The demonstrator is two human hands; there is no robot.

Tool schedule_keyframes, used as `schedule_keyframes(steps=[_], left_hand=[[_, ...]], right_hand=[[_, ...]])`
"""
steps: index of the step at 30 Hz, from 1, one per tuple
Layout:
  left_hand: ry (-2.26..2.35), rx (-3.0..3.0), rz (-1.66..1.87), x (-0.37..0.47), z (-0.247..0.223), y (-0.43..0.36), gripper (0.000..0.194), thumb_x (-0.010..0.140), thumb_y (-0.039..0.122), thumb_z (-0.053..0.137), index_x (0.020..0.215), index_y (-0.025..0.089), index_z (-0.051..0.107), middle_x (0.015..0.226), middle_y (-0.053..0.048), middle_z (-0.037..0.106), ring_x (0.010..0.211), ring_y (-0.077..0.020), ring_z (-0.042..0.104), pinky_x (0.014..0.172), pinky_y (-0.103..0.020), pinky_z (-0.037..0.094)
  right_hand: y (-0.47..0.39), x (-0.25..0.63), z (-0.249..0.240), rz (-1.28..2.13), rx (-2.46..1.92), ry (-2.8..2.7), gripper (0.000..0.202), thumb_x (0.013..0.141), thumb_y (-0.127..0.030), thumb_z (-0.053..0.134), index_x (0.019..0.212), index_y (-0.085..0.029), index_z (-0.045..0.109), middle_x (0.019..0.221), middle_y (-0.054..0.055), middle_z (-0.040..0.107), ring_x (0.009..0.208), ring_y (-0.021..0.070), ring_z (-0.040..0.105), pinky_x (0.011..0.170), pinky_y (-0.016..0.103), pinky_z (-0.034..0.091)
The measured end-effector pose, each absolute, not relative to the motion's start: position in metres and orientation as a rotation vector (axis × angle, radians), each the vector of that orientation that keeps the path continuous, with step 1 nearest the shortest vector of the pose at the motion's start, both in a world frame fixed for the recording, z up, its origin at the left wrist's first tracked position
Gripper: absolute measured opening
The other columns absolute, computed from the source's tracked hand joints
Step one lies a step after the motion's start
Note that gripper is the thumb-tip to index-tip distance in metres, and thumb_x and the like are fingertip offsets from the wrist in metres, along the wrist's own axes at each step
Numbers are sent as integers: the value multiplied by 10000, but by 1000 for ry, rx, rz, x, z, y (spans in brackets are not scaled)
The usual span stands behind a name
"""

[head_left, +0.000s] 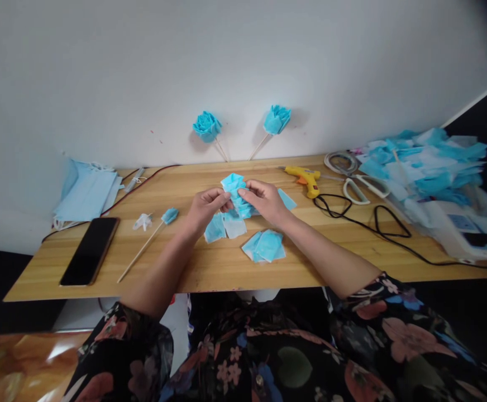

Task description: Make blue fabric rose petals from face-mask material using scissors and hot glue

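Observation:
Over the middle of the table, a pleated piece of blue mask fabric (238,196) is pinched between both hands. My left hand (210,205) grips its left edge with thumb and fingers. On its right side, my right hand (263,202) presses it with the thumb. Below the hands lie several cut blue and white fabric pieces (215,228), partly hidden by the fingers. A small stack of blue fabric pieces (268,247) rests nearer the table's front edge. Another blue piece (286,199) shows behind my right hand.
Two blue fabric flowers on sticks (207,127) lean against the wall. A stick with a small blue bud (169,215), a phone (90,251) and face masks (86,191) lie left. Rightward are a yellow glue gun (306,178), scissors (356,192), a black cord (363,224) and heaped fabric scraps (428,162).

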State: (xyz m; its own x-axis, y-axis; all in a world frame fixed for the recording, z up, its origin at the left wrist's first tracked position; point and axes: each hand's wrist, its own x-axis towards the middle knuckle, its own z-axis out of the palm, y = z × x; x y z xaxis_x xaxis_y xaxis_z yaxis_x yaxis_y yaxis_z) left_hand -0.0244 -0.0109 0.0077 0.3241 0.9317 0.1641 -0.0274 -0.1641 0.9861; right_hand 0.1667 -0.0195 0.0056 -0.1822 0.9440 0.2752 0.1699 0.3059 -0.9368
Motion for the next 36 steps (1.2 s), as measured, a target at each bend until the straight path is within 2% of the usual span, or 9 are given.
schedule_keyframes(steps=[6, 12, 15, 20, 25, 28, 32, 36], left_hand=[[903, 1460, 1139, -24, 8, -11, 433, 815, 534, 711, 605, 163, 635, 577, -9, 602, 569, -106, 520, 614, -251, 437], [928, 1453, 1204, -23, 5, -11, 357, 806, 429, 729, 597, 169, 604, 544, 11, 582, 544, -95, 504, 595, -240, 414], [951, 1479, 1189, -21, 3, -12, 344, 794, 432, 737, 612, 166, 616, 544, 12, 581, 533, -92, 494, 576, -237, 399], [956, 1524, 1163, -17, 1, -15, 351, 789, 449, 733, 621, 164, 617, 550, 12, 573, 534, -89, 483, 560, -230, 391], [955, 1545, 1165, -16, 2, -16, 356, 804, 433, 711, 603, 167, 585, 548, 15, 560, 531, -85, 469, 553, -228, 382], [959, 1548, 1168, -16, 4, -17, 342, 812, 407, 694, 598, 169, 573, 549, 17, 553, 533, -84, 465, 558, -229, 379], [978, 1567, 1149, -14, 5, -20, 333, 822, 398, 675, 604, 170, 566, 557, 17, 541, 537, -86, 454, 553, -233, 363], [993, 1645, 1142, -12, 4, -23, 338, 846, 406, 655, 619, 174, 560, 574, 21, 521, 550, -90, 439, 552, -239, 344]], right_hand=[[-20, 167, 5, 994, -1032, -1621, 411, 858, -524, 635, 662, -208, 461, 608, -58, 355, 572, 93, 309, 537, 258, 262], [-21, 168, 10, 1039, -896, -1673, 462, 959, -539, 493, 653, -213, 378, 656, -40, 324, 624, 104, 336, 597, 269, 300], [-20, 167, 9, 1035, -939, -1655, 441, 924, -553, 550, 679, -214, 408, 652, -48, 323, 616, 102, 325, 571, 264, 274], [-19, 165, 5, 856, -1032, -1697, 427, 867, -485, 618, 633, -213, 387, 602, -63, 306, 588, 91, 291, 557, 266, 228], [-20, 166, 5, 806, -1029, -1715, 449, 906, -467, 579, 616, -214, 347, 587, -64, 290, 569, 87, 275, 558, 275, 221], [-20, 167, 5, 863, -978, -1675, 476, 957, -510, 511, 623, -211, 352, 615, -52, 293, 584, 92, 289, 564, 275, 243], [-20, 168, 5, 954, -955, -1634, 432, 930, -564, 548, 702, -200, 500, 648, -43, 385, 603, 100, 349, 565, 263, 293], [-21, 167, 7, 870, -1017, -1650, 318, 856, -494, 671, 800, -184, 625, 673, -40, 500, 606, 100, 405, 564, 254, 320]])
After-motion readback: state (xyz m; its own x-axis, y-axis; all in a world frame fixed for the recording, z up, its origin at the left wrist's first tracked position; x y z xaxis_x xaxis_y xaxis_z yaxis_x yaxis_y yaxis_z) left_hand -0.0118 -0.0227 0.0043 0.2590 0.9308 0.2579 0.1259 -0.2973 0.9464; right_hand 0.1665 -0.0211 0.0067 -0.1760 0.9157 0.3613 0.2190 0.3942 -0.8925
